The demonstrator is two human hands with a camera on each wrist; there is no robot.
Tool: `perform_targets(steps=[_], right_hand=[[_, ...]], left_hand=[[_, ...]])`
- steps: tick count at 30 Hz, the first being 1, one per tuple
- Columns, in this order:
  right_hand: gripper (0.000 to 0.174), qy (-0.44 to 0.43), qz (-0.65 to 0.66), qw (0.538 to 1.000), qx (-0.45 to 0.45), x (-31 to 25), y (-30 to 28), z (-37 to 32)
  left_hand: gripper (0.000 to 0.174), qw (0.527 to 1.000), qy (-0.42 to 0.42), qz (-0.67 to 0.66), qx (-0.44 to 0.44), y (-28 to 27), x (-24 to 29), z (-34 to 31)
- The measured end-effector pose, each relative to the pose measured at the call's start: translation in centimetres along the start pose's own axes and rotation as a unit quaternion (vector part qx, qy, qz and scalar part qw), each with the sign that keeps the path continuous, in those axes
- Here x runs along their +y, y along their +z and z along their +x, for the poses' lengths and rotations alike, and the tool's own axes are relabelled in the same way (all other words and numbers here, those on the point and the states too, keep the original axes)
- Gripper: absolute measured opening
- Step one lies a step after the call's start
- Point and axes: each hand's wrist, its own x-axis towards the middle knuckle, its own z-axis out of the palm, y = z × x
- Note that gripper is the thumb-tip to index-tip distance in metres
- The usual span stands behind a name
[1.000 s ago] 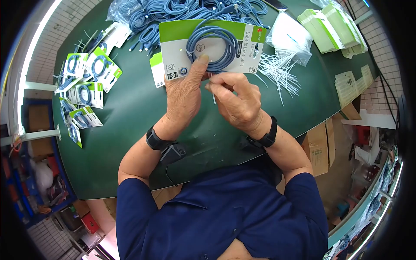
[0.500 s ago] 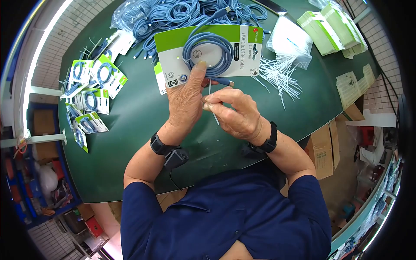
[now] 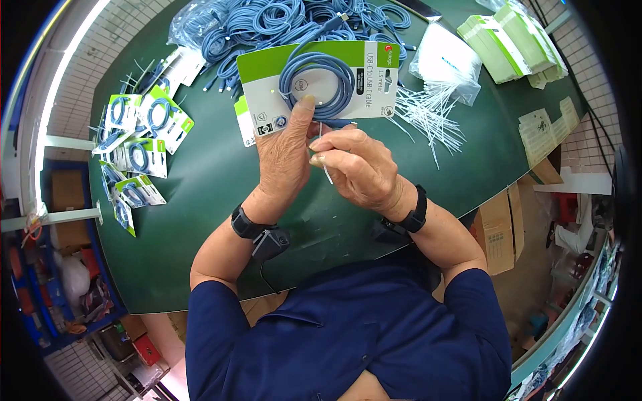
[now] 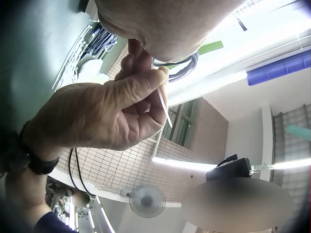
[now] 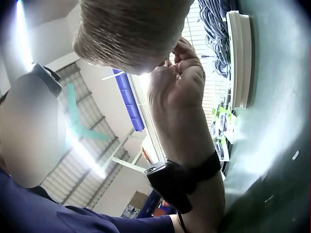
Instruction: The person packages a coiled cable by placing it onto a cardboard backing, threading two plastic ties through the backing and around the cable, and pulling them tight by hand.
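My left hand [image 3: 284,157] grips a green-and-white cardboard pack [image 3: 257,93] labelled as a USB-C cable, its thumb pressing the coiled blue cable [image 3: 348,87] against the front. One blue plug [image 3: 338,123] pokes out below the card's lower edge. Just beneath, my right hand [image 3: 366,167] pinches a thin white cable tie [image 3: 328,176] between thumb and finger. The tie [image 4: 165,109] also shows at the fingertips in the left wrist view. Behind the left hand, its fingers and the tie's upper part are largely hidden. Another card [image 3: 245,123] peeks out behind the pack.
A heap of blue cables [image 3: 274,20] covers the table's far side. Loose white cable ties [image 3: 435,123] spill from a plastic bag [image 3: 447,57]. Cards [image 3: 491,50] are stacked at far right. Several carded cables [image 3: 139,157] lie at left on the green table [image 3: 200,234].
The pack and left hand have shifted slightly within the head view. My right hand has moved down and left, still pinching the tie, and the blue plug has come out below the card.
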Motion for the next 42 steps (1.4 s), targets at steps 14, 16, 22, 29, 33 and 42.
perform_targets(steps=[14, 16, 22, 29, 33, 42], right_hand=[[0.022, 0.209, 0.072, 0.966, 0.132, 0.2, -0.8, 0.6], [0.02, 0.148, -0.024, 0.985, 0.081, 0.7, -1.4, 0.7], [0.02, 0.065, -0.145, 0.987, 0.015, 1.6, -2.8, 1.9], [0.032, 0.036, -0.21, 0.976, -0.042, 1.9, -3.2, 2.0], [0.037, 0.013, -0.223, 0.973, -0.048, 2.3, -3.3, 1.8], [0.044, 0.0, -0.163, 0.984, -0.067, 2.5, -3.9, 1.5]], left_hand=[[0.028, 1.0, 0.006, 0.024, -0.007, -0.3, -1.3, -0.5], [0.027, 1.0, 0.002, 0.021, -0.01, -0.3, -1.7, -0.5], [0.027, 1.0, -0.007, 0.02, -0.004, 0.0, -2.3, -0.6], [0.028, 0.999, -0.017, 0.028, -0.008, -0.3, -2.6, -0.6], [0.028, 0.999, -0.028, 0.032, -0.009, -0.2, -2.7, -0.7], [0.029, 0.999, -0.039, 0.027, -0.011, -0.5, -3.0, -0.7]])
